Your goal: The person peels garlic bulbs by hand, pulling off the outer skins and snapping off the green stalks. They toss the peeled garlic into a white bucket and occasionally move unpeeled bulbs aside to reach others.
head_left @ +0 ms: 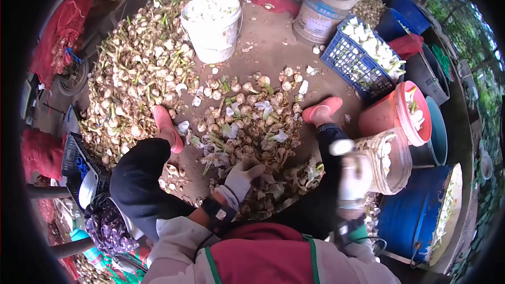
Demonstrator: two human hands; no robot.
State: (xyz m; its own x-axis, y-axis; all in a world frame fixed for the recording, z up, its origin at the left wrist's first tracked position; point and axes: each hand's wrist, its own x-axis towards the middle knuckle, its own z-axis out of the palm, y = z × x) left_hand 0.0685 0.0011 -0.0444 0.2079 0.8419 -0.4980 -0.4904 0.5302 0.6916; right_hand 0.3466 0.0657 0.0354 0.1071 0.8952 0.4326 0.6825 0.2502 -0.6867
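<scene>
I sit over a heap of brown unpeeled bulbs and husks (247, 121) on the ground between my feet. My left hand (242, 177), in a white glove with a watch at the wrist, rests on the near edge of this heap with its fingers apart. My right hand (355, 179), also gloved and blurred by motion, is raised at the right. It grips a white peeled piece (342, 147) right beside a clear plastic tub (395, 176) that holds white pieces.
A white bucket (210, 39) of peeled pieces stands at the back, by a large bulb pile (131, 73). A blue basket (350, 66), a red bucket (380, 118), a blue barrel (410, 221) and a beige bucket (321, 18) crowd the right. Pink sandals (167, 126) flank the heap.
</scene>
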